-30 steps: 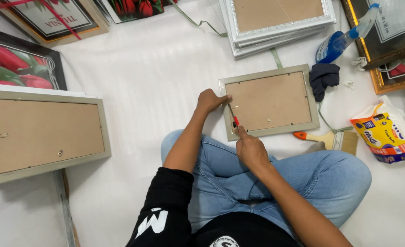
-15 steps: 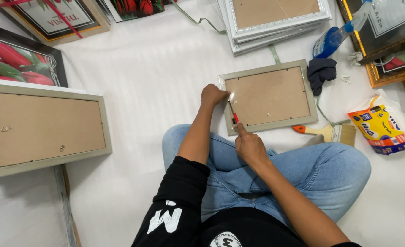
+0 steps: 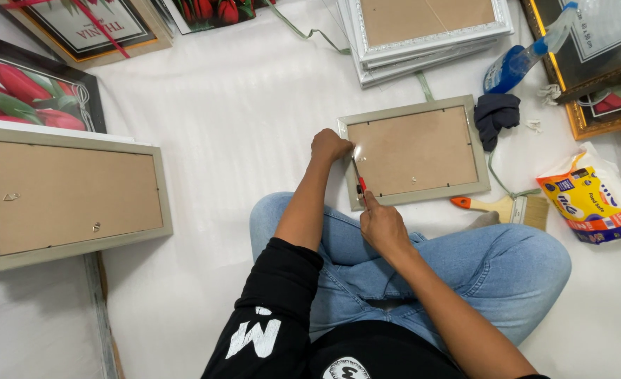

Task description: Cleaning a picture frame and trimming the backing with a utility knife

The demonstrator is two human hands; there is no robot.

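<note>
A small grey-green picture frame (image 3: 414, 151) lies face down on the white floor covering in front of my crossed legs, its brown backing board up. My left hand (image 3: 330, 146) is closed on the frame's near-left corner. My right hand (image 3: 380, 223) grips a red-handled tool (image 3: 359, 180) whose metal tip rests along the frame's left edge, just beside my left hand.
A larger face-down frame (image 3: 71, 200) lies at left. A stack of white frames (image 3: 430, 31) sits beyond. A blue spray bottle (image 3: 517, 60), dark cloth (image 3: 496, 116), paintbrush (image 3: 500, 205) and yellow packet (image 3: 591, 203) lie at right. Flower pictures (image 3: 22, 95) line the far left.
My view has shifted slightly. Both hands stay at the frame's left edge, with the tool tip working near the same corner.
</note>
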